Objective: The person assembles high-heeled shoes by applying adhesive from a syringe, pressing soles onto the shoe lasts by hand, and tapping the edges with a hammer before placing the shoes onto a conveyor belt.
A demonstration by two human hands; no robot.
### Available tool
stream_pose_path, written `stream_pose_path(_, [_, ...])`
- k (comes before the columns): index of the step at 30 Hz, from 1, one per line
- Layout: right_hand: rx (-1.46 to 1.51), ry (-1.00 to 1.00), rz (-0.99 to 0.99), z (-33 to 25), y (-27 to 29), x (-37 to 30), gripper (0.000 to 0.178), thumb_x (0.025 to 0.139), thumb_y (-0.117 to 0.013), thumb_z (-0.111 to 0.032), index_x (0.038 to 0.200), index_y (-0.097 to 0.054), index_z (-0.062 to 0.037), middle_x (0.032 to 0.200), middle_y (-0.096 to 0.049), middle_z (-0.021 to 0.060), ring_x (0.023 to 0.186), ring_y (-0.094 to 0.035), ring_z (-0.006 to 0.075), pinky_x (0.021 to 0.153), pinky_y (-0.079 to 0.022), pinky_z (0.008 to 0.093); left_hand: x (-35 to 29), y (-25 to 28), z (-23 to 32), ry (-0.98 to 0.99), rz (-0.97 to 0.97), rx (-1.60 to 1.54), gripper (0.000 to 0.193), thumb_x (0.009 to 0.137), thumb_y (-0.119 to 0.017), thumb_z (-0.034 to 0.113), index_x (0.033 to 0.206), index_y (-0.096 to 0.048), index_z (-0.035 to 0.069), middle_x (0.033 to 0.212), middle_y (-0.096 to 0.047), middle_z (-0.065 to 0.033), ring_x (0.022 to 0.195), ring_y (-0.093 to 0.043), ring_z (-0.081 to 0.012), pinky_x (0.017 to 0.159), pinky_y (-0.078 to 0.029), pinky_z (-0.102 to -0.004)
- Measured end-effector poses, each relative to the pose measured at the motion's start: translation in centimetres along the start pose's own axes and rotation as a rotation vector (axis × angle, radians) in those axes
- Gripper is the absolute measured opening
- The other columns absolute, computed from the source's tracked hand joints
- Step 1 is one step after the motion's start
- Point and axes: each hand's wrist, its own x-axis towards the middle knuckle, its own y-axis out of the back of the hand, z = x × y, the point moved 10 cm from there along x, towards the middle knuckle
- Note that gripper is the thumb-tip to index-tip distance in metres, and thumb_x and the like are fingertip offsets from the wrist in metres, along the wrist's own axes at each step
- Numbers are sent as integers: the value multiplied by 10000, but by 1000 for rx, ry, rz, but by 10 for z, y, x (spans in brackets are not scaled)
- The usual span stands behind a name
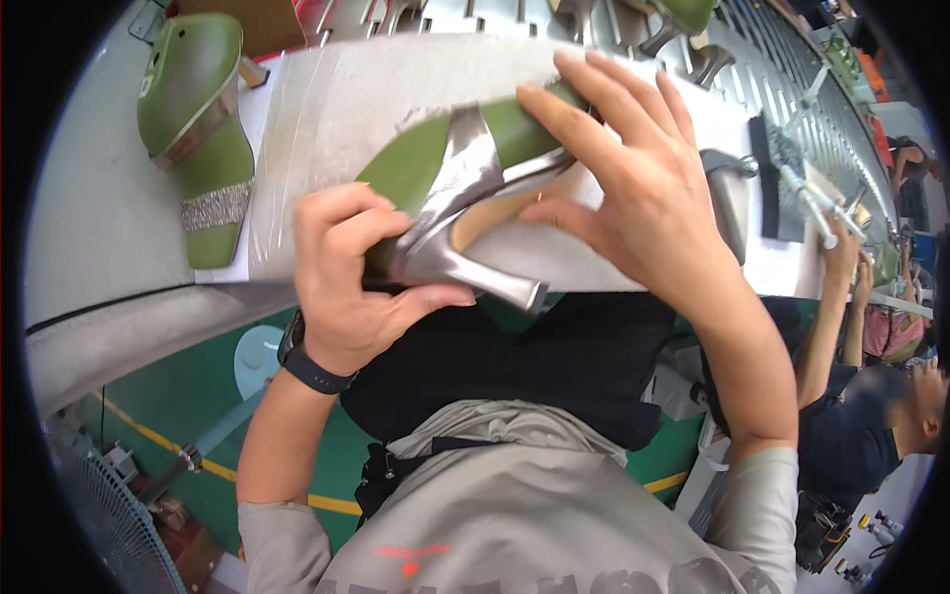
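A high-heeled sandal with shiny silver straps sits on a green shoe last, tilted on its side above the worktable. My left hand is closed round its heel end, thumb beside the slim silver heel. At the toe end, my right hand has its fingers over the upper and its thumb under the sole; it covers most of the front strap. A matching sandal on a green last, with a glittery toe strap, lies to the left.
The pale worktable lies before me, with a slatted metal conveyor beyond it holding more shoes. A dark abrasive-looking strip lies at the right. Another person works at the far right. A fan stands at lower left.
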Motion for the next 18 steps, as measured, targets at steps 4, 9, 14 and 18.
stream_pose_path(4, [282,102,128,9,5,-9,708,764,-940,-305,1391,-673,-111,1485,-542,282,1414,-477,535,1146,-437,597,2,-10,-2,101,-184,-71,714,730,-957,502,1152,-642,21,1303,-616,-171,1184,-602,-278,1032,-488,-404])
stream_pose_path(9, [379,89,181,19,-9,-20,508,740,-945,-217,1167,-705,-82,1443,-565,296,1371,-494,556,1169,-410,614,25,-44,-15,336,-276,-245,434,858,-869,152,1185,-610,31,1519,-555,-216,1382,-538,-280,1182,-392,-387])
stream_pose_path(14, [199,190,138,1,-6,-19,354,732,-931,-167,968,-674,-109,1432,-573,286,1341,-502,563,1194,-375,642,31,-53,-17,406,-350,-235,453,842,-867,160,1157,-557,60,1600,-487,-249,1441,-501,-276,1210,-360,-389])
stream_pose_path(18, [528,107,328,19,-2,-27,337,747,-917,-153,943,-649,-90,1391,-583,303,1338,-524,523,1206,-357,646,33,-57,-17,427,-357,-218,453,839,-857,165,1136,-526,75,1620,-461,-275,1451,-491,-273,1218,-344,-393])
